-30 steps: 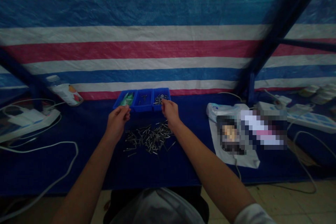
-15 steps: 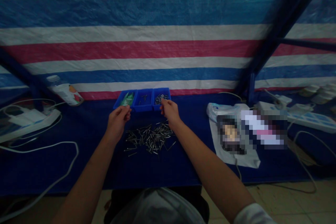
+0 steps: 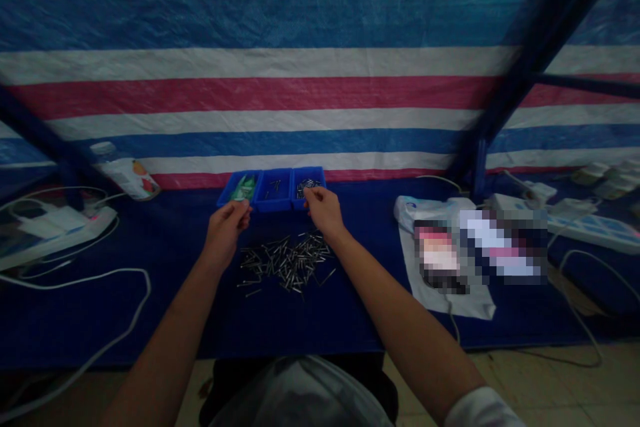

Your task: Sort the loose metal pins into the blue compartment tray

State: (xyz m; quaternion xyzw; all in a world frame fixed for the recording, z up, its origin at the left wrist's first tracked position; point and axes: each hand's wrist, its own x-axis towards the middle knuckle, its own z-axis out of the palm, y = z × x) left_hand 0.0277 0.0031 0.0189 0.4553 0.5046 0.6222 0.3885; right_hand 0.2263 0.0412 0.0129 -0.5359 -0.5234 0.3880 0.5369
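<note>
My left hand (image 3: 229,225) is closed in front of the left blue bin (image 3: 226,195), which holds something green and clear. Its fingers are pinched on something too small to make out. At the right blue bin (image 3: 320,177), which holds small metal pieces (image 3: 306,185), my right hand (image 3: 324,211) is closed with fingertips at the front edge; what they grip is hidden. The middle blue bin (image 3: 276,199) has a few small metal pieces in it. Between my forearms lies a loose pile of screws or nails (image 3: 295,260) on the blue table (image 3: 280,327).
A bottle (image 3: 127,173) leans at the back left near a power strip (image 3: 75,233) and white cables. On the right are a plastic bag (image 3: 410,213), two blurred-out items on white sheeting, and another power strip (image 3: 595,230). Striped sheeting hangs behind.
My right hand has shifted very slightly at the right bin. My left hand stays almost where it was, and the pile looks the same.
</note>
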